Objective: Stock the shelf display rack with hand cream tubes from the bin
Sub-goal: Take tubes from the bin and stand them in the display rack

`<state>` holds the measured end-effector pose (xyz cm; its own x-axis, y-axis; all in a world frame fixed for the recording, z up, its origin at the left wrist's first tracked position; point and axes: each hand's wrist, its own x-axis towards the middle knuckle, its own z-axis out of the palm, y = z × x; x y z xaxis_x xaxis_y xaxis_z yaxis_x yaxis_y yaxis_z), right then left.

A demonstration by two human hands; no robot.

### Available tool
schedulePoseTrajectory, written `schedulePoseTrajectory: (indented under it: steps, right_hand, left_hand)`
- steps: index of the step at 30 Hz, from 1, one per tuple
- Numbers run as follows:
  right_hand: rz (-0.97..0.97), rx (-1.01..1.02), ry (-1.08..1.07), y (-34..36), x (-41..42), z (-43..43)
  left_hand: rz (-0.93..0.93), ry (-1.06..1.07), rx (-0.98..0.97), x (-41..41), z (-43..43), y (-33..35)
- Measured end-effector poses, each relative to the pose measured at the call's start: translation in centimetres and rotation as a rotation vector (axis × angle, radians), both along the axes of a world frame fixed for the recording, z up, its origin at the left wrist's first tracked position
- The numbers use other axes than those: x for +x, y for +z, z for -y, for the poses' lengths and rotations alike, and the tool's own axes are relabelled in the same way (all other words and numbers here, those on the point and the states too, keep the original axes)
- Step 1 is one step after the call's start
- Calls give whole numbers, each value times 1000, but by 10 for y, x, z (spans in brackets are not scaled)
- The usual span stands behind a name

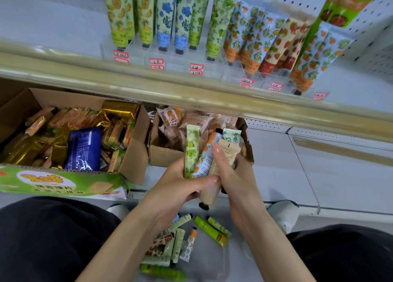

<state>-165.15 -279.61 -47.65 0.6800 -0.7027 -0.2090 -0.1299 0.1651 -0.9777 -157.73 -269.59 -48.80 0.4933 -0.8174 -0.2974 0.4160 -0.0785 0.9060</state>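
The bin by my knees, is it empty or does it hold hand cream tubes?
Not empty: the bin holds a loose pile of tubes lying on their sides in mixed directions.

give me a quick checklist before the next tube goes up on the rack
1. Tubes secured: left grip holds the green leaf tube with others; right grip holds the beige tube. Ok.
2. One tube singled out: several are bunched between both grips. Not ok.
3. Matching row on the rack: the green leaf row is there. Ok.
4. Room in that row: cannot tell.
5. Caps down, as on the rack: beige tube cap down, orange-print tube cap up. Not ok.
6. Stock in the bin: loose tubes lie in it. Ok.
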Motion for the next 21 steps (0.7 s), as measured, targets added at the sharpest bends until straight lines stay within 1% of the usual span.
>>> schedulePoseTrajectory:
  steps: [6, 11, 14, 16, 18, 21]
  right_hand:
    - [24, -79, 59, 29, 11, -2]
    - [-8, -45, 141, 57, 23, 4]
    - [79, -1, 129, 79, 33, 10]
    - [130, -24, 145, 93, 40, 14]
    - [136, -120, 168, 110, 46, 18]
    - [90, -439, 196, 141, 54, 28]
  left_hand:
    - [-26, 49, -91, 10, -4, 24]
    - [-20, 74, -212, 30, -16, 57]
    - [8, 139, -294, 48, -22, 81]
    - [34, 192, -350, 62, -24, 97]
    - [81, 263, -395, 77, -25, 108]
    - [174, 351, -443, 98, -29, 120]
